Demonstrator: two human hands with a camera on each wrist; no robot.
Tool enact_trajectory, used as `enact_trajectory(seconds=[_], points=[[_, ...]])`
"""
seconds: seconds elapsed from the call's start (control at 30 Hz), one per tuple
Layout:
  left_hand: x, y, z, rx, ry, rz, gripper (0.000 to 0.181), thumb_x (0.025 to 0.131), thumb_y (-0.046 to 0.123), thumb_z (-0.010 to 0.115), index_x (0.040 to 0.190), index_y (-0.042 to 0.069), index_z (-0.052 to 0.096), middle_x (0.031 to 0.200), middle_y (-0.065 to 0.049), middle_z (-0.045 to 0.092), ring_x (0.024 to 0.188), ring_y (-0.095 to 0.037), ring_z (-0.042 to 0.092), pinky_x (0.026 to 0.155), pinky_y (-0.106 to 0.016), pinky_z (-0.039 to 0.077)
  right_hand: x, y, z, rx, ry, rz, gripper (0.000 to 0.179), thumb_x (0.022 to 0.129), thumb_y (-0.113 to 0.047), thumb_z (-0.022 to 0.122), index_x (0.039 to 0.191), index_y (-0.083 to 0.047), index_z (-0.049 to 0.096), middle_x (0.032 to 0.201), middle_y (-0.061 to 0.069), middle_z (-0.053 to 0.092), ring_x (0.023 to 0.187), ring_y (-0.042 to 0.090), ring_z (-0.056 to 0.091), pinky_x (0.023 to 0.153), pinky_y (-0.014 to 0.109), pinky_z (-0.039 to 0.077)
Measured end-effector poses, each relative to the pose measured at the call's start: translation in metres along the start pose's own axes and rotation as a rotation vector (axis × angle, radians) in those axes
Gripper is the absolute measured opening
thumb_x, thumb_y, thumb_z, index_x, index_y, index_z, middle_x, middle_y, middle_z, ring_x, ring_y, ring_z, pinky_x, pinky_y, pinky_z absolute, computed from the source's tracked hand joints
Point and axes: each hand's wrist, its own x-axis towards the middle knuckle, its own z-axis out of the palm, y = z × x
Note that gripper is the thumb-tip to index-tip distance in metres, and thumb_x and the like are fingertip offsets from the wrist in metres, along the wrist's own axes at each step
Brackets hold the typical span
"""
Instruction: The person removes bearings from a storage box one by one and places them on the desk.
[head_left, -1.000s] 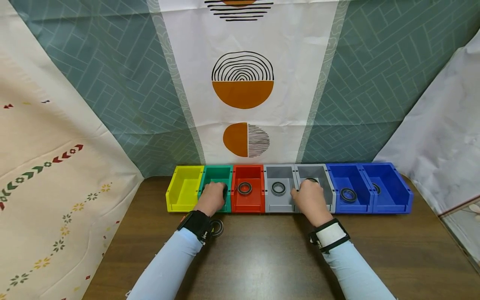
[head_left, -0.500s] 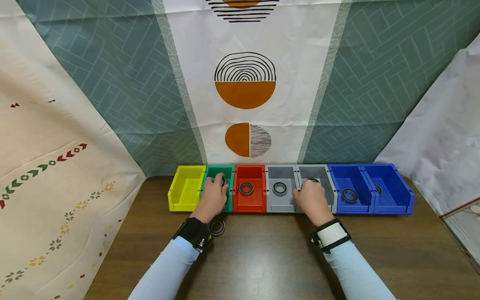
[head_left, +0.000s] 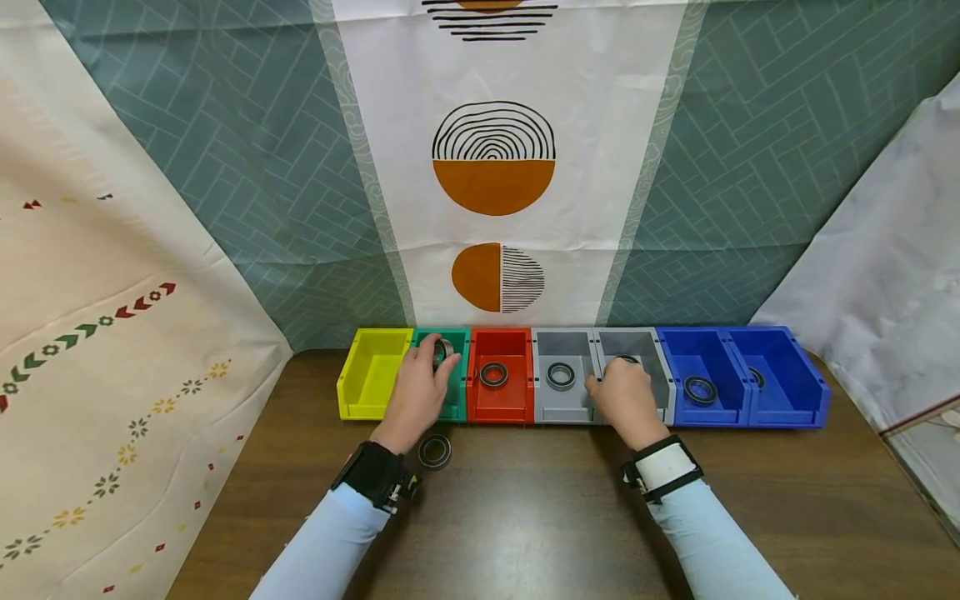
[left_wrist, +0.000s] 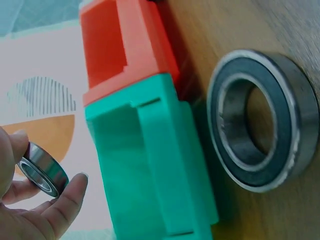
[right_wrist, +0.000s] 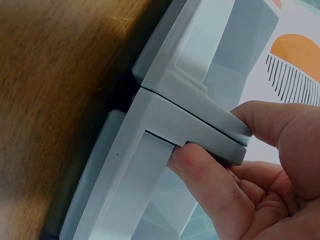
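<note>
In the head view my left hand point(head_left: 414, 390) is over the green bin point(head_left: 454, 402). It holds a ball bearing point(left_wrist: 50, 162) by its edge between thumb and fingers, tilted, as the left wrist view shows. A second bearing point(head_left: 423, 452) lies flat on the table in front of the green bin, near the left wrist. My right hand point(head_left: 624, 398) grips the adjoining walls of the left grey bin point(head_left: 561, 414) and the right grey bin point(head_left: 647, 341), thumb on one side and fingers on the other. A bearing in the right grey bin is partly hidden behind this hand.
The bins stand in one row on the brown table point(head_left: 525, 517), from a yellow bin point(head_left: 367, 392) at left to two blue bins point(head_left: 780, 375) at right. Single bearings lie in the red bin point(head_left: 500, 410), the left grey bin and both blue ones. A patterned cloth point(head_left: 495, 283) hangs behind.
My left hand has come up from inside the green bin with the bearing, turning so that the ring now shows between the fingers. The right hand has stayed at the grey bins.
</note>
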Motion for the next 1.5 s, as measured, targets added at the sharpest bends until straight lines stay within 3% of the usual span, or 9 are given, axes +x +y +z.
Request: enact_trajectory(seconds=[0.2,0.6,0.83,1.03,1.2,1.5], points=[[-0.004,0.009,-0.006,-0.020,0.020,0.011,0.058,0.094,0.047,0.045,0.140,0.015,0.037,0.120,-0.014,0.053,0.098,-0.024,0.055,0.080,-0.040,0.054,0.000,0.000,-0.001,0.000,-0.005,0.000,0.033,0.084,-0.026,0.063,0.063,-0.001,0.060,0.064,0.014,0.058,0.052,0.022,0.053,0.040,0.028,0.038],[-0.019,0.022,-0.014,-0.052,0.015,0.138,0.051,0.090,0.027,0.061,0.137,0.016,0.046,0.126,-0.012,0.052,0.096,-0.021,0.055,0.076,-0.034,0.055,0.000,0.001,0.001,-0.010,0.001,-0.009,0.034,0.083,-0.027,0.064,0.060,-0.002,0.059,0.064,0.014,0.059,0.054,0.022,0.054,0.041,0.030,0.038],[-0.030,0.025,-0.013,-0.054,0.007,0.179,0.049,0.085,0.024,0.067,0.131,0.017,0.053,0.121,-0.010,0.052,0.093,-0.020,0.053,0.074,-0.034,0.055,0.000,0.002,0.002,-0.018,0.025,-0.032,0.035,0.082,-0.027,0.064,0.059,-0.002,0.059,0.065,0.017,0.061,0.055,0.024,0.056,0.042,0.032,0.039],[-0.041,0.022,-0.009,-0.002,0.004,0.239,0.048,0.083,0.023,0.070,0.128,0.020,0.056,0.119,-0.006,0.053,0.096,-0.017,0.054,0.076,-0.031,0.055,0.000,0.002,0.002,-0.016,0.023,-0.027,0.035,0.082,-0.027,0.064,0.058,-0.003,0.059,0.063,0.014,0.059,0.054,0.023,0.055,0.041,0.030,0.038],[-0.048,0.020,-0.003,0.052,-0.042,0.250,0.046,0.081,0.025,0.071,0.126,0.024,0.058,0.118,-0.004,0.054,0.098,-0.015,0.056,0.078,-0.029,0.056,0.001,0.002,0.002,-0.018,0.025,-0.034,0.034,0.082,-0.026,0.064,0.058,-0.003,0.059,0.063,0.014,0.059,0.053,0.023,0.055,0.041,0.030,0.038],[-0.058,0.015,0.008,0.088,-0.197,0.253,0.046,0.083,0.026,0.070,0.127,0.024,0.057,0.116,-0.003,0.055,0.094,-0.013,0.056,0.079,-0.026,0.055,0.001,0.001,0.002,-0.014,0.008,-0.020,0.033,0.083,-0.026,0.064,0.061,-0.002,0.060,0.062,0.013,0.058,0.052,0.021,0.053,0.040,0.029,0.037]])
